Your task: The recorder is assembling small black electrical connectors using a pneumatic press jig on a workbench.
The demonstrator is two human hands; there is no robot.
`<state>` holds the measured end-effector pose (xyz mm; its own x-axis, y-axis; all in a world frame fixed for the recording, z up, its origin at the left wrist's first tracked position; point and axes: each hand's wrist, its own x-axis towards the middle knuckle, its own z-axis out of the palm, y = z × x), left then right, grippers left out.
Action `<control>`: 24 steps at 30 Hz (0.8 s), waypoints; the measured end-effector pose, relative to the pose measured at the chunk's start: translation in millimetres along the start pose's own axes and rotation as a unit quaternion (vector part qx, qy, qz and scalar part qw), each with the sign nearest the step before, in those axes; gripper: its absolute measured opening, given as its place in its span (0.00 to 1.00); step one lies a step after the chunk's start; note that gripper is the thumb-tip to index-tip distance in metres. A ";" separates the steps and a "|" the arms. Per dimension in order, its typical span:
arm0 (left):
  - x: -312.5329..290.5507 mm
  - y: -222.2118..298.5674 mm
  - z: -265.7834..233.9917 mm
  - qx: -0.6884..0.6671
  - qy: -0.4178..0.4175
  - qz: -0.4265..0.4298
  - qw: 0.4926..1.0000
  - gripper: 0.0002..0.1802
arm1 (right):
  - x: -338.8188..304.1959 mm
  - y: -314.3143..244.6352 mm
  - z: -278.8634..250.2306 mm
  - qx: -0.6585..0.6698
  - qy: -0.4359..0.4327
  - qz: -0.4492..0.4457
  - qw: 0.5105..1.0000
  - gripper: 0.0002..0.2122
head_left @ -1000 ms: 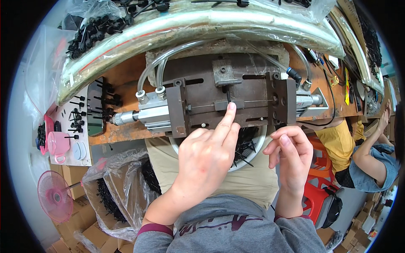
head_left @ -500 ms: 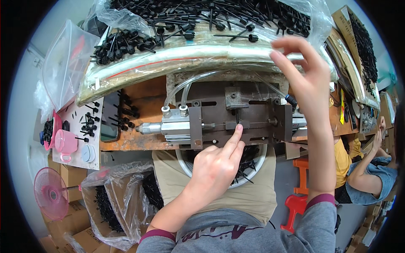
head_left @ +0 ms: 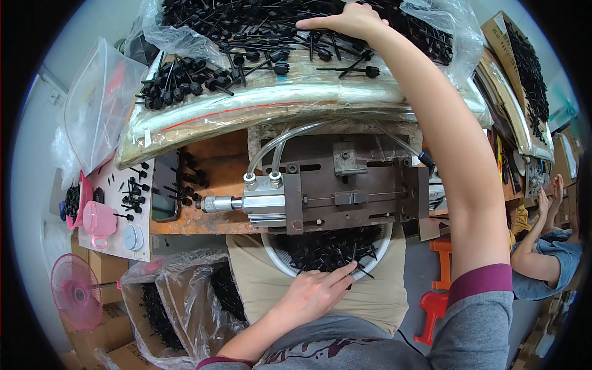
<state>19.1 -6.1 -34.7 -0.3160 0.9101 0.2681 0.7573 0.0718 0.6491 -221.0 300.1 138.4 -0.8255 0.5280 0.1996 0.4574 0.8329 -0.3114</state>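
Black parts (head_left: 262,28) lie around the fingers of the nearer right hand (head_left: 356,22), long axes pointing mixed ways, its thumb wide but any grip unclear; the left hand (head_left: 316,291) stretches over the tub (head_left: 272,258) beneath, hold likewise unclear.

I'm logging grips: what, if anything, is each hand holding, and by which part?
It cannot be told: the left hand is at the basin of black parts, the right hand at the pile; neither grip shows clearly.
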 end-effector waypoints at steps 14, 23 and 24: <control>-12.4 -23.8 14.7 -0.015 -0.034 -0.037 0.999 0.11 | 9.8 28.5 -8.6 0.058 -0.125 -0.198 0.970 0.36; -19.9 -33.3 33.0 -0.022 -0.051 -0.054 0.997 0.11 | -21.8 30.4 -56.3 -0.102 -0.184 -0.205 0.956 0.25; -20.9 -34.9 34.8 -0.018 -0.058 -0.059 0.996 0.11 | -26.5 29.4 -61.6 -0.108 -0.175 -0.223 0.953 0.25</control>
<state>19.2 -13.5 -87.7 -0.3316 0.9374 0.1068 0.6969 0.1671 0.6974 -165.3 320.9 181.2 -0.9962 0.0570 -0.0658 0.0611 0.9962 -0.0619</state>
